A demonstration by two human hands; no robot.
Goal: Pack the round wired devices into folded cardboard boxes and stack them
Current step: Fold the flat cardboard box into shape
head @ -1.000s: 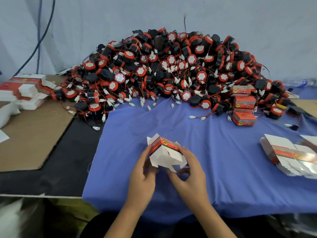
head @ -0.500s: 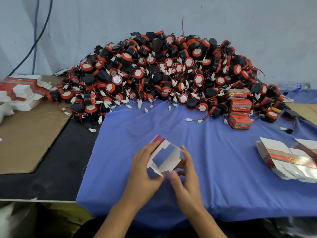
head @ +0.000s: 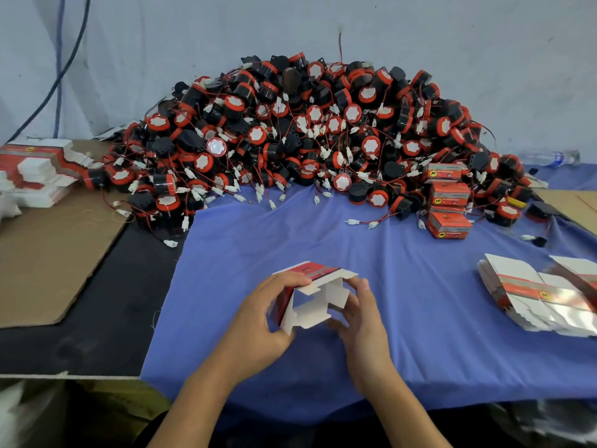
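Observation:
A small red and white cardboard box, opened into a sleeve with its white end flaps loose, sits between both hands just above the blue cloth. My left hand grips its red left side, thumb under the lower flap. My right hand holds the right side, fingers curled on the flaps. Behind, a big heap of round black and red wired devices fills the back of the table. A stack of three closed boxes stands at the heap's right edge.
Flat unfolded box blanks lie in a pile at the right. More blanks lie at the far left on brown cardboard. A plastic bottle lies at the back right. Loose white connectors trail onto the cloth.
The box has been turned and squared out from a flattened diamond into an open sleeve. Both hands shifted with it, the left now wrapping the red side.

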